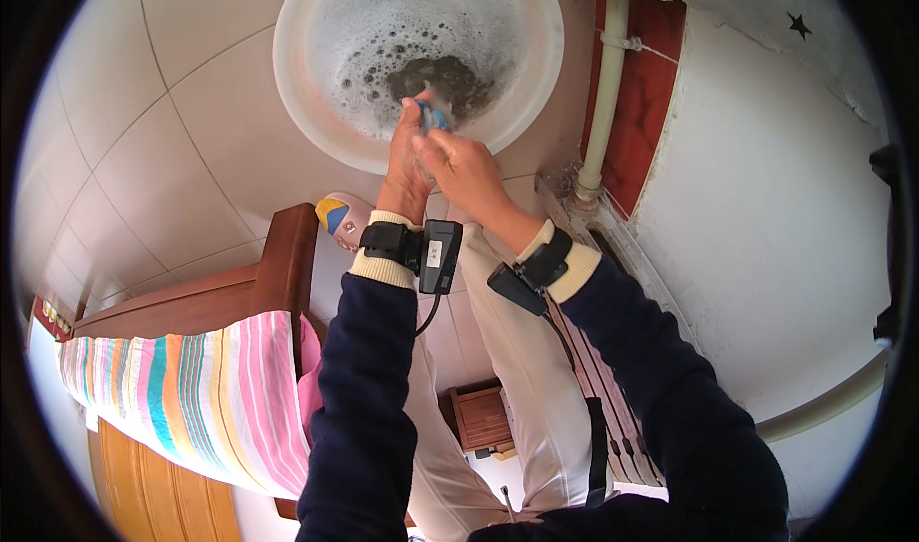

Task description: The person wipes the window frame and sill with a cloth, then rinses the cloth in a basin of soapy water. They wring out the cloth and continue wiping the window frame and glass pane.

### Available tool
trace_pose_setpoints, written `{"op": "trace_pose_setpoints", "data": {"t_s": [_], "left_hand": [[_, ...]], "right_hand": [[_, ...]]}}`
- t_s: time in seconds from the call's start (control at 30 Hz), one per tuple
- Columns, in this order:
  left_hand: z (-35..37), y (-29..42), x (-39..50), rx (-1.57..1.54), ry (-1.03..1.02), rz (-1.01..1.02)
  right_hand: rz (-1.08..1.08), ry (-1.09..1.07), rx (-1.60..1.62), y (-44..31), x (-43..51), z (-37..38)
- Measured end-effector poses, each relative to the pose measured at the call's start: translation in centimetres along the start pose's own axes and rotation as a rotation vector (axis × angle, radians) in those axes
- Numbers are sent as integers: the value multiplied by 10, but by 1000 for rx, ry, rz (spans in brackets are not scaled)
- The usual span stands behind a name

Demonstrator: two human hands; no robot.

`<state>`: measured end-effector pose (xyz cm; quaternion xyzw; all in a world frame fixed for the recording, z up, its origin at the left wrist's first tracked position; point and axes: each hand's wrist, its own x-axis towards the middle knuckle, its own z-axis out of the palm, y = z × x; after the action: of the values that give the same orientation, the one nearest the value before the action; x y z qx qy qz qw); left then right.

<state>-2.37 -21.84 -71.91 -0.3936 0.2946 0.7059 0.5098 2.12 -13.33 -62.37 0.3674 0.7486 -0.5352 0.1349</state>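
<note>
A large pale basin (296, 89) on the tiled floor holds grey water topped with white suds. Over its near rim my hands meet around a small wet blue item (434, 117), possibly cloth, too blurred to identify exactly. My left hand (406, 155) grips it from the left, thumb and fingers pointing towards the water. Curled against it from the right is my right hand (463, 167). Part of the item is hidden by my fingers. Just beyond, a dark gap in the foam (438, 79) shows bare water.
Left of me stands a dark wooden bed frame (283, 255) with a striped sheet (187, 391). A vertical pipe (607, 104) and a radiator (585, 377) line the white wall (761, 204) at right. My slipper (344, 215) is near the basin. Cabled devices (439, 256) are strapped to both wrists.
</note>
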Motion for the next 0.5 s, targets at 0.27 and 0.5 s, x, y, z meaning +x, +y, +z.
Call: {"op": "trace_pose_setpoints", "data": {"t_s": [0.27, 0.5], "left_hand": [[9, -12, 11, 83, 317, 7], [18, 7, 1, 296, 384, 121]], "right_hand": [[83, 129, -232, 31, 44, 12], [-132, 61, -37, 50, 49, -3]]}}
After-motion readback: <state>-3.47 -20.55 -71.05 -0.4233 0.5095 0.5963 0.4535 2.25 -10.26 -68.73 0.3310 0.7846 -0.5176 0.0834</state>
